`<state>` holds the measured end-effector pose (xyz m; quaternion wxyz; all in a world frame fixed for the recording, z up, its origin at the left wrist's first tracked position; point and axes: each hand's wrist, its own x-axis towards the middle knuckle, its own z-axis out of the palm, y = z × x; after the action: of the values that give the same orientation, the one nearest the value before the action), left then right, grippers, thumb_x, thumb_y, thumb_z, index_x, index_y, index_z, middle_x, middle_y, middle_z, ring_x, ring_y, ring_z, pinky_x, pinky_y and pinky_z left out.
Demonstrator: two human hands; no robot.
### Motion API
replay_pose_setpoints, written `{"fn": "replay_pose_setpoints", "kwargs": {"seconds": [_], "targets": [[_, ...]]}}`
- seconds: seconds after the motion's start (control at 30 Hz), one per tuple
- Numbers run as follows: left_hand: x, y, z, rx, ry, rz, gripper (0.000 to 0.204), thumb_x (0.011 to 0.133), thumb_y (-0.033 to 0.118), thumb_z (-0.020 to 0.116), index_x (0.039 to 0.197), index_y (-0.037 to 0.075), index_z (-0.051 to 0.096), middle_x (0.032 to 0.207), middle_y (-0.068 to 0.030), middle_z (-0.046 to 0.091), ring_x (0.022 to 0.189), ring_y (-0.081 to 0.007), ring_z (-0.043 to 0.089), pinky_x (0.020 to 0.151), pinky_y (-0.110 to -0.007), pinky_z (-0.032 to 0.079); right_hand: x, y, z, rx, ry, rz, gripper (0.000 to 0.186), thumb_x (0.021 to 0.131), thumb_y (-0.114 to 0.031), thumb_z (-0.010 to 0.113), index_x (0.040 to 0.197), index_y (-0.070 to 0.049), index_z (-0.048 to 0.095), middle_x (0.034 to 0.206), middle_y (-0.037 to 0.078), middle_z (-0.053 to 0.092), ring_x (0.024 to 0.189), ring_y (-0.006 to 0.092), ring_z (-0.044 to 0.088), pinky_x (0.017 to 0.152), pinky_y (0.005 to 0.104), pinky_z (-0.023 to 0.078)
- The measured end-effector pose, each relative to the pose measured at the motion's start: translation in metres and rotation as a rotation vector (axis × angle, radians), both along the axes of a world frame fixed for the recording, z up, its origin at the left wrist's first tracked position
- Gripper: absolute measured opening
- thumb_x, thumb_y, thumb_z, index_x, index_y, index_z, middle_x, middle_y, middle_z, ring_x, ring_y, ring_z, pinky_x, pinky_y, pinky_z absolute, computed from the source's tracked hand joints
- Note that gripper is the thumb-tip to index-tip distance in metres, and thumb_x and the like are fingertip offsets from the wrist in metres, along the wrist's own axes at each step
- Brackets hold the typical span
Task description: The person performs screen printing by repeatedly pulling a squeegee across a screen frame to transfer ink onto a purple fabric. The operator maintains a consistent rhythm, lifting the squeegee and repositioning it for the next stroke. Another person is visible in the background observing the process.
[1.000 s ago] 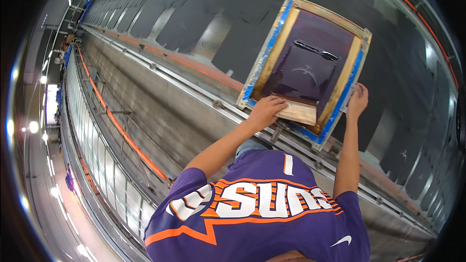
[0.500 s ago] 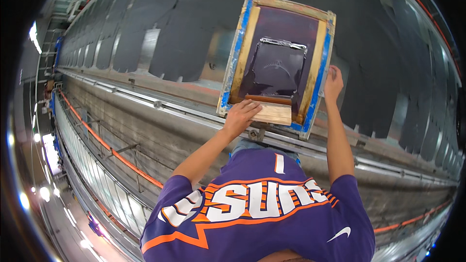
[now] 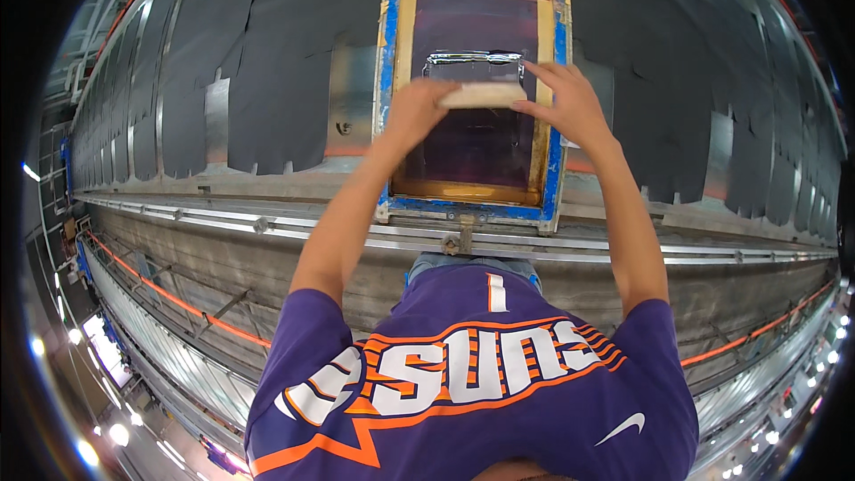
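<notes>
A screen-printing frame [image 3: 392,80] with a wooden, blue-taped border lies on the long dark-covered table. Across the middle of its mesh is a squeegee with a pale wooden handle [image 3: 485,95], blurred by motion. My left hand [image 3: 420,111] is closed around the handle's left end. At the other end, my right hand [image 3: 570,102] has its thumb and forefinger apart, with the thumb at the near side of the handle; whether it touches is unclear. A glossy line of dark ink [image 3: 474,57] lies on the mesh beyond the squeegee.
A metal rail [image 3: 356,236] runs along the table's near edge, between my body and the frame. Dark sheets [image 3: 285,62] cover the table on both sides, with bare metal strips [image 3: 216,120] between them. An orange pipe [image 3: 178,289] runs lower left.
My left hand has carried the squeegee from the frame's near end to its middle. My right hand has moved from the frame's outer right side to the squeegee's right end.
</notes>
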<state>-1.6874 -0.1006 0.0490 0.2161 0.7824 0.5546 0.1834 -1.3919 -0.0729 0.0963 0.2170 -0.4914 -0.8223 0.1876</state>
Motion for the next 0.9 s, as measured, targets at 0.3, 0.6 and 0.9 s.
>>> {"fn": "replay_pose_setpoints", "kwargs": {"seconds": [0.3,0.6,0.9], "targets": [[0.002,-0.015,-0.012,-0.025,0.089,-0.038,0.049,0.073,0.002,0.075,0.119,0.015,0.074,0.123,-0.0077,0.072,0.11,-0.0306,0.068,0.094,-0.04,0.055,-0.03,-0.05,-0.078,0.038,0.031,-0.043,0.034,0.077,-0.003,0.071,0.111,-0.003,0.069,0.113,0.014,0.067,0.107,0.035,0.062,0.093,0.0446,0.051],[-0.002,-0.008,0.013,-0.124,0.048,-0.005,0.044,0.076,0.005,0.074,0.118,0.017,0.075,0.111,-0.0126,0.074,0.1,-0.0345,0.07,0.088,-0.044,0.056,-0.02,-0.035,-0.045,0.019,-0.048,0.0,0.038,0.075,-0.011,0.077,0.112,-0.009,0.071,0.11,0.007,0.068,0.105,0.0297,0.062,0.088,0.0433,0.049],[0.007,0.012,-0.004,-0.088,0.168,-0.029,0.044,0.072,0.008,0.075,0.114,0.019,0.077,0.108,-0.0105,0.074,0.099,-0.0333,0.068,0.087,-0.043,0.055,-0.023,-0.023,-0.076,-0.047,0.064,-0.07,0.033,0.08,-0.009,0.07,0.113,-0.007,0.071,0.111,0.011,0.07,0.107,0.0325,0.064,0.089,0.0439,0.053]]}}
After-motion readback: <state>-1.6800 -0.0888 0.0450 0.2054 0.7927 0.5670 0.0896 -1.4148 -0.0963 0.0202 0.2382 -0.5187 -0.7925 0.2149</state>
